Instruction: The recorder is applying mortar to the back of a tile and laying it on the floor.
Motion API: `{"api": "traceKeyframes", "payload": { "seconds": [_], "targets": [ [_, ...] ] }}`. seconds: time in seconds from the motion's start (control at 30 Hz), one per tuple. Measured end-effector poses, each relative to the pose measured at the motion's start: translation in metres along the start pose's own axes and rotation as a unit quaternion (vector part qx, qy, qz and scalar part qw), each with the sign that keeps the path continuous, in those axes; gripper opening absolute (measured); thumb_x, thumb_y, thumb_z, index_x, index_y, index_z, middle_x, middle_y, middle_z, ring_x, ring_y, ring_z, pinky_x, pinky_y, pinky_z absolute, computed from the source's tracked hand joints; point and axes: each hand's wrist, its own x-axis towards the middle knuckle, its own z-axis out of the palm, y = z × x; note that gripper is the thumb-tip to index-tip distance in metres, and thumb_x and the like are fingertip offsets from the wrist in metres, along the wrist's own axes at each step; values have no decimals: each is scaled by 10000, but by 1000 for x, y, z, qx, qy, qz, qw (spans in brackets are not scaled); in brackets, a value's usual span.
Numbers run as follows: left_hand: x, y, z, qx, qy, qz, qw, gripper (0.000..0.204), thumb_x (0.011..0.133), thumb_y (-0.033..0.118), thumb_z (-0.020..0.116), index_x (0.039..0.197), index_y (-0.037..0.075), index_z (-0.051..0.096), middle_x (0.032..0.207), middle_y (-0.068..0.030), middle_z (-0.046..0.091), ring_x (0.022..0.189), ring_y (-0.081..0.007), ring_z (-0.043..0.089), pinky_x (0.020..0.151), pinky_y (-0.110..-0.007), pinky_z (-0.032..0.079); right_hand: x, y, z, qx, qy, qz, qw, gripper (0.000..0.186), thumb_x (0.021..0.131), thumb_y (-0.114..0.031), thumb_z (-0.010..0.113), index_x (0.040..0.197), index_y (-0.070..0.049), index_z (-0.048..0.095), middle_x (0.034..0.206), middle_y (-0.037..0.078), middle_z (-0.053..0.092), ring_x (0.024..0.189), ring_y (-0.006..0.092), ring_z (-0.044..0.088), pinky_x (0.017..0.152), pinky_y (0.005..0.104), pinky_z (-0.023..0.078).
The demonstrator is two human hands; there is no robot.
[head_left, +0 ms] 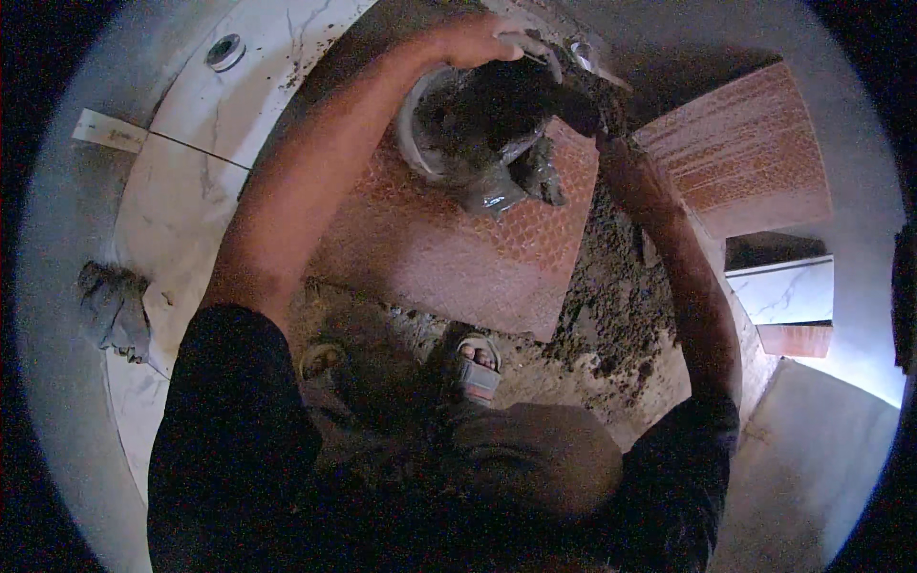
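Observation:
My left hand (516, 43) reaches to the far side, with its grey-smeared fingers bent over a thin edge beside a dark lump; what they grip is unclear. My right hand (585, 100) is close by, its fingers lost in shadow. Below both hands sits a round pan (413, 134) with a pale rim and dark, wet-looking stuff inside. A shiny, grey-smeared plastic piece (497, 196) hangs from its near side. The pan rests over a large reddish tile (449, 272), whose upward face shows a honeycomb pattern.
Loose dark mortar or soil (616, 296) lies right of the tile. A second reddish tile (745, 153) leans at the right wall, near a white marbled piece (783, 291). On the left, white marbled slabs (205, 115) carry a tape roll (225, 53) and a crumpled grey cloth (117, 310).

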Motion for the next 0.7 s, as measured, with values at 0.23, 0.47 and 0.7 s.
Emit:
{"api": "traceKeyframes", "payload": {
  "seconds": [0.23,0.47,0.7],
  "targets": [
    [-11,5,5,-42,8,33,999,597,869,319,525,1317,-16,315,1349,-215,327,1233,-350,346,981,-445,330,29,-3,69,-48,94,-373,922,281,801,-141,503,1063,-38,500,851,172,594,779,363,590,685,405,485],
    [-30,18,4,55,-32,55,996,486,866,306,522,1231,-2,427,1253,-189,444,1159,-330,430,926,-443,364,18,-91,61,514,-336,-27,789,276,872,-301,486,1021,-72,518,678,52,534,521,155,517,470,308,449],
    [-39,27,16,50,33,24,998,445,865,312,511,1197,21,459,1161,-176,507,1057,-319,497,881,-457,388,14,-123,80,736,-314,-19,599,287,888,-336,463,1025,-87,505,631,17,494,460,127,459,418,265,414]
  ]
}}
